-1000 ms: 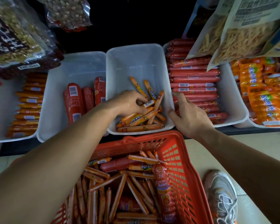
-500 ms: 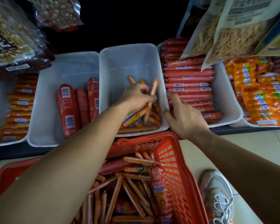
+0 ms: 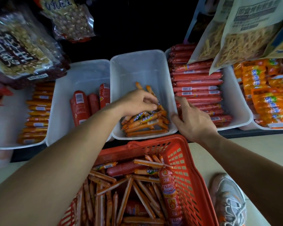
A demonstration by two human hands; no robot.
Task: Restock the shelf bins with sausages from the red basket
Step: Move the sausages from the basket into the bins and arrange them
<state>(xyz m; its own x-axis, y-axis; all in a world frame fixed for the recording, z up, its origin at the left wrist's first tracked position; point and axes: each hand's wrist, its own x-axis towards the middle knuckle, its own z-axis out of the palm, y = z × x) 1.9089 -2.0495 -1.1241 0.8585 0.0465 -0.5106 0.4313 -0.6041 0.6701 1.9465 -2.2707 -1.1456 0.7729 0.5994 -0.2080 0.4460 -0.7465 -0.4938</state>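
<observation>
Head view of a dark low shelf (image 3: 252,133) carrying a row of translucent white plastic bins above a pale tiled floor (image 3: 201,159). The middle translucent bin (image 3: 137,66) holds a small heap of thin orange-wrapped sausages (image 3: 145,123) at its near end; its far half is bare. The left hand (image 3: 137,102) reaches into this bin from the left, fingers curled loosely over the heap and touching the topmost sticks; whether it grips one cannot be told. The right hand (image 3: 193,119) rests on the bin's near right corner, fingers spread over the rim, grasping no sausage. To the left, a second translucent bin (image 3: 82,70) contains a few thick red sausages (image 3: 79,106) lying lengthwise; a further bin (image 3: 0,121) at the far left holds stacked orange sticks. To the right, a bin (image 3: 235,101) is filled with long red sausages (image 3: 198,84) laid crosswise, and beside it lie orange multipacks (image 3: 266,95). Hanging snack bags (image 3: 245,33) overlap the shelf at upper right, and bags of nuts (image 3: 20,51) at upper left. The red plastic lattice basket (image 3: 186,176) stands on the floor just near the middle bin, loaded with thin orange sticks and several thick red sausages. A grey lace-up shoe (image 3: 230,203) sits right of the basket.
</observation>
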